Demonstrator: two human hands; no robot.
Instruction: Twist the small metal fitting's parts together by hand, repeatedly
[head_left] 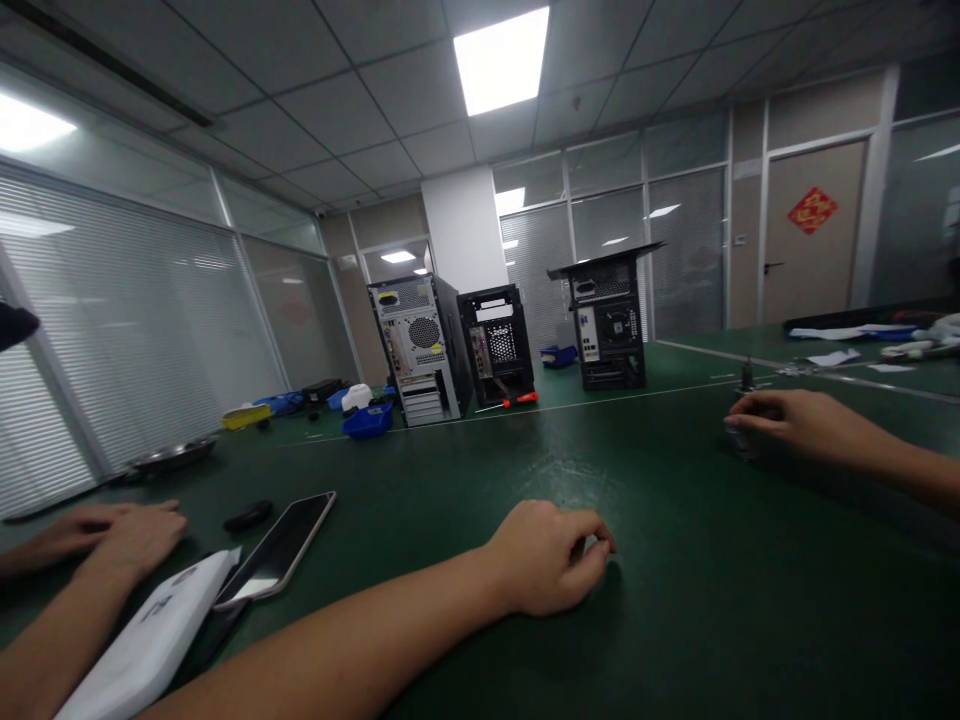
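Observation:
My left hand [555, 556] rests on the green tabletop [675, 600], its fingers curled in loosely toward the thumb with nothing seen between them. To the right, my right hand [799, 428] is closed around a small upright object [741, 442]. A greyish, glassy lower part shows beneath the fingers, and a narrow dark tip sticks up above them. Blur and the fingers hide what it is. Beyond my hands stand a grey computer tower [424, 350], an open black computer case [499, 345] and another black tower [611, 325] with a flat panel on top.
Another person's hands [131, 535] lie at the left, near a white box [150, 640], a phone [281, 545] and a black mouse [247, 515]. A red-handled screwdriver [520, 400] lies before the cases. Blue trays [367, 421] and a metal dish [172, 455] sit farther back.

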